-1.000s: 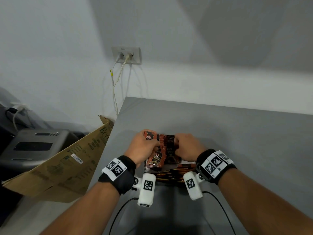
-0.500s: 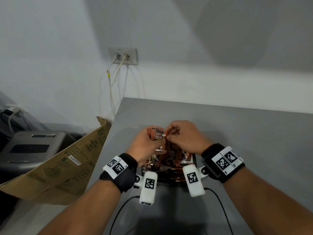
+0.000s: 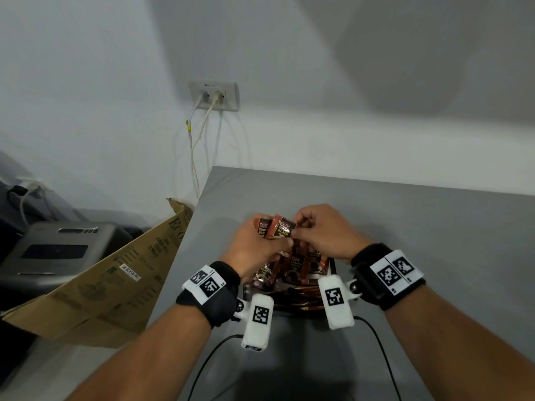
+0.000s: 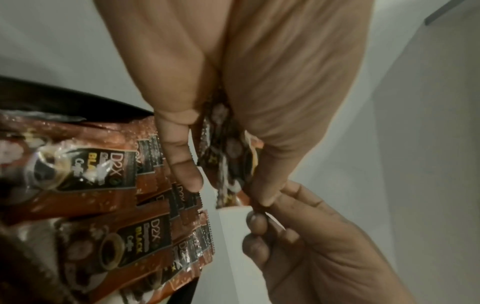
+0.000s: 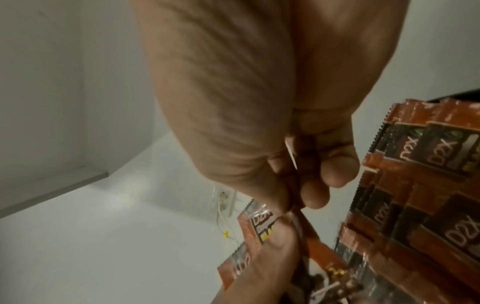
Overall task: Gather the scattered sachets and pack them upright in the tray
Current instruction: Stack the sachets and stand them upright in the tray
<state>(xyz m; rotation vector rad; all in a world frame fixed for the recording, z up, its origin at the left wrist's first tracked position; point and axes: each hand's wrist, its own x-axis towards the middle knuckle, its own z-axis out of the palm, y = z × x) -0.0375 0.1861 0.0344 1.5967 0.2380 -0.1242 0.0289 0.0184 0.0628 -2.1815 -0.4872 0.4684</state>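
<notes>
Brown and black coffee sachets [image 3: 299,266] stand packed in a black tray [image 3: 333,266] on the grey table, close to me. My left hand [image 3: 270,241] is raised just above the tray and grips two sachets [image 3: 265,228] upright. My right hand [image 3: 298,228] pinches the top corner of the nearer held sachet [image 3: 285,227]. In the left wrist view the held sachets [image 4: 228,156] sit between thumb and fingers, with the packed sachets [image 4: 103,185] to the left. In the right wrist view my right hand [image 5: 298,189] pinches a sachet edge beside the packed sachets [image 5: 415,185].
The grey table [image 3: 405,227] stretches away to the right and back towards the wall. A cardboard box [image 3: 115,279] leans at its left edge, with a grey device [image 3: 58,250] beyond. A wall socket [image 3: 214,95] has cables hanging down. Thin black cables [image 3: 376,340] lie near me.
Both hands have risen from the tray with two sachets in the left hand. The right hand has moved to pinch the top of one.
</notes>
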